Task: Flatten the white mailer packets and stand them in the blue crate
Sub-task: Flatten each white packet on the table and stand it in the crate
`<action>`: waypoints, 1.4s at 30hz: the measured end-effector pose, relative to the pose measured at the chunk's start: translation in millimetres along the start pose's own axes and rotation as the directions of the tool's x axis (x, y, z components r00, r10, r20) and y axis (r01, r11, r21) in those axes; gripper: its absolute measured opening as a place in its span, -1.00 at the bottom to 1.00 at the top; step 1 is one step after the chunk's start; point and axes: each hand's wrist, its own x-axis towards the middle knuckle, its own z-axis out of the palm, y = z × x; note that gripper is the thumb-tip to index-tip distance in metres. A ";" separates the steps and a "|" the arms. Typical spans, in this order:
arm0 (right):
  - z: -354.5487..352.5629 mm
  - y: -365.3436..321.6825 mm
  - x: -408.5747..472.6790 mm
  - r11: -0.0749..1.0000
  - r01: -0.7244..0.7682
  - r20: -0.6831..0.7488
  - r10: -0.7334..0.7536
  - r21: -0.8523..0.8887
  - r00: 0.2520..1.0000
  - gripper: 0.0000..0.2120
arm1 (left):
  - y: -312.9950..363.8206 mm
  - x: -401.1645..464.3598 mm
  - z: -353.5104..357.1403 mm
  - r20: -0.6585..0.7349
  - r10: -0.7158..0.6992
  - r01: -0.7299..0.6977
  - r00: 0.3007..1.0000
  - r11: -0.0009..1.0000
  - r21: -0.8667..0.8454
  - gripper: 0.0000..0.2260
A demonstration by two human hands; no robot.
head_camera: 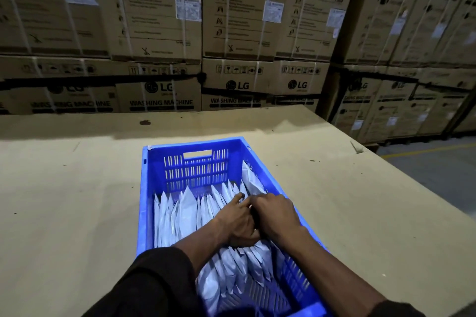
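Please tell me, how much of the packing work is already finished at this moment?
Mostly done, it seems: many white mailer packets already stand on edge in the blue crate. In hand: the left hand and right hand work among the packets. Left: one packet leans against the right wall.

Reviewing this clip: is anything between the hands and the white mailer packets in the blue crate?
Nothing visible. The left hand and the right hand are both inside the blue crate, resting directly on the row of standing white mailer packets. One packet leans against the crate's right wall, beyond the hands.
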 end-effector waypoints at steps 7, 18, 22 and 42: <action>2.3 0.4 0.4 0.997 0.056 0.041 -0.059 0.055 0.997 -0.73 | -2.8 -7.1 -4.8 0.162 -0.044 0.056 0.986 0.996 -0.069 -0.49; 20.9 -5.8 -0.3 0.992 0.080 0.223 -0.100 0.098 0.970 -0.78 | -8.1 -20.6 -4.6 0.305 -0.137 0.172 0.942 0.981 -0.091 -0.44; 26.4 -7.4 0.0 0.985 0.052 0.353 -0.108 0.163 0.930 -0.79 | -8.1 -20.5 -3.0 0.308 -0.133 0.158 0.942 0.986 -0.056 -0.39; 4.9 -23.5 -2.5 0.954 0.257 0.077 -0.271 0.151 0.960 -0.59 | 10.1 -57.0 -13.0 0.293 -0.424 0.473 0.857 0.873 -0.121 -0.15</action>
